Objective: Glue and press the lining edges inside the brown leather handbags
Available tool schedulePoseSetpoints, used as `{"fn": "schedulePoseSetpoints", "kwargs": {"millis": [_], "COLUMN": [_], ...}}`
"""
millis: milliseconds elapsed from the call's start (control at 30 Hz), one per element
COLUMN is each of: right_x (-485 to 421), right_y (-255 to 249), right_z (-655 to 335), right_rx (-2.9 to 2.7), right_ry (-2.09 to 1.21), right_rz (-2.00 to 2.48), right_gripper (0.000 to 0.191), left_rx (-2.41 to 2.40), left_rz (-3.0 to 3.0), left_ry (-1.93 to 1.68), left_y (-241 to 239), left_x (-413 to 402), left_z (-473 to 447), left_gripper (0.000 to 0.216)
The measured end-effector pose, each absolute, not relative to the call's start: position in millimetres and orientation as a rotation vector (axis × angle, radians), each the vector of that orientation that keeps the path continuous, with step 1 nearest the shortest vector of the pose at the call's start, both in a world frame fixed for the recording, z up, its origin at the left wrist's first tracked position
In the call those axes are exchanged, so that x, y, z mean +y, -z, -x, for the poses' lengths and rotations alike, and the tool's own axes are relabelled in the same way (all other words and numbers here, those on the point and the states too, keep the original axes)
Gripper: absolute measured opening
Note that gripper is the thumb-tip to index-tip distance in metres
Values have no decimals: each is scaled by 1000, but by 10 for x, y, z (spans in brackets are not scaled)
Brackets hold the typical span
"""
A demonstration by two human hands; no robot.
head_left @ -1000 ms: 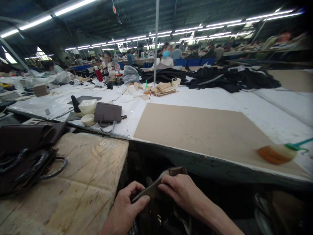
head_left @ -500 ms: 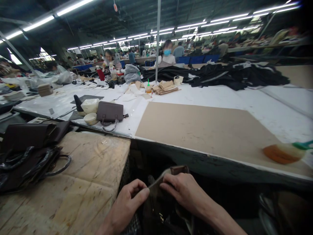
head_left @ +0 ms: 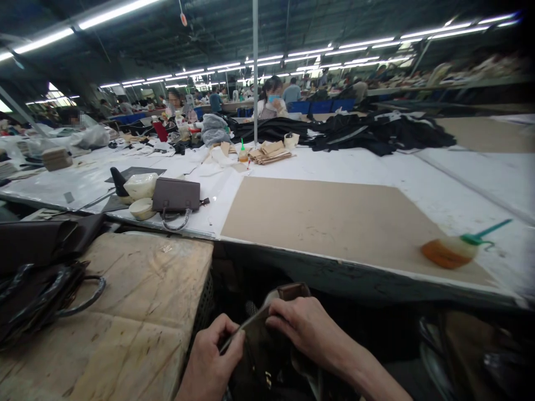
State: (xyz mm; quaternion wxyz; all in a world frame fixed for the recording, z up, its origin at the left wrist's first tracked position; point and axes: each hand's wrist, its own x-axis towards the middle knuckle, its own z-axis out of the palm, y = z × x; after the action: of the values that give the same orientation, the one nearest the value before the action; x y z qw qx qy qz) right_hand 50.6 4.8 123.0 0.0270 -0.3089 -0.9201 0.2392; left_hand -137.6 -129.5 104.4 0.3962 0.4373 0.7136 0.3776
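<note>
Low in the view, below the table edge, both hands grip a dark brown leather bag (head_left: 267,345) on my lap. My left hand (head_left: 211,359) pinches its upper left edge with thumb and curled fingers. My right hand (head_left: 307,331) is closed over the top of the same edge, fingers bent onto the leather. A brown strap tab (head_left: 292,291) sticks up from the bag just above my right hand. The bag's lower part is dark and hard to make out.
A worn wooden board (head_left: 137,312) lies at the left with dark brown bags (head_left: 37,267) stacked on it. Ahead is a long white table with a tan cardboard sheet (head_left: 326,220), an orange glue bottle (head_left: 449,252), a small brown handbag (head_left: 175,196) and black fabric piles (head_left: 376,133). Other workers sit far behind.
The view has shifted slightly to the right and down. My left hand has slid a little down along the bag's edge; my right hand keeps its grip on top.
</note>
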Motion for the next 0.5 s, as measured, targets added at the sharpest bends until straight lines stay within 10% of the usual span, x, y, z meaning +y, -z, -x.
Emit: {"fn": "schedulePoseSetpoints", "kwargs": {"millis": [500], "right_x": [14], "right_y": [-1295], "right_z": [-517], "right_rx": [-2574], "right_ry": [-832], "right_rz": [1081], "right_gripper": [9], "left_rx": [1791], "left_rz": [-1197], "left_ry": [-997], "left_y": [-882], "left_x": [-1363], "left_z": [1415], "left_gripper": [36]}}
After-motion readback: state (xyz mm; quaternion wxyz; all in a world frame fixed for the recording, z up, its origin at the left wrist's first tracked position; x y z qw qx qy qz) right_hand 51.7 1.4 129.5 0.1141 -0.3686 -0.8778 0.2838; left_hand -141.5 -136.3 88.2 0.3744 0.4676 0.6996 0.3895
